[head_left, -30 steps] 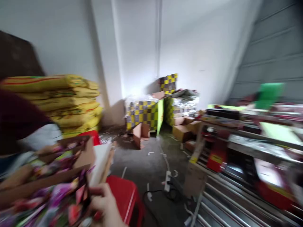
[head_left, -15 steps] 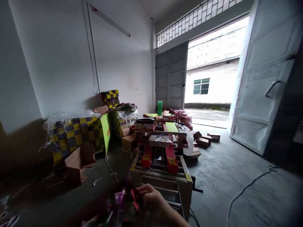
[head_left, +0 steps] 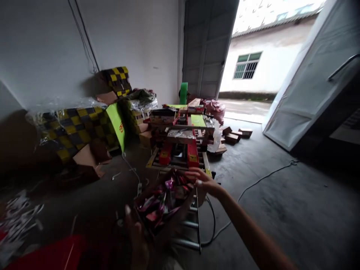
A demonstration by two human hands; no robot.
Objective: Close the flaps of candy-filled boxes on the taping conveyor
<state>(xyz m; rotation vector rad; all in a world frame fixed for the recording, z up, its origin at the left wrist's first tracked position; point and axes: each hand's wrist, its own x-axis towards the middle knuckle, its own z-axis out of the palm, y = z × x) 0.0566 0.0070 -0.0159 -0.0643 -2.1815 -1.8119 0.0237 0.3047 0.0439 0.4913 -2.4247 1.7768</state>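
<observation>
An open cardboard box [head_left: 180, 215] is tilted in front of me, filled with small packets [head_left: 165, 198] in shiny purple, pink and red wrappers. My right hand [head_left: 204, 182] grips the box's far right edge, fingers lying over the rim near the packets. Against the box's near left side presses my left hand [head_left: 137, 238], dark and smeared by motion, thumb pointing up. The box is above the near rollers [head_left: 187, 243] of a roller conveyor.
Beyond stands a carton-sealing machine [head_left: 180, 150] with red side belts and a roll of green tape [head_left: 183, 93]. A red bin [head_left: 45, 255] is at lower left. Checkered boxes [head_left: 78, 127] line the left wall. A cable [head_left: 253, 183] crosses the floor at right.
My view has tipped downward. The box of packets has come further into view, higher in the picture. My left hand now shows at its left side, and my right hand has moved up and right.
</observation>
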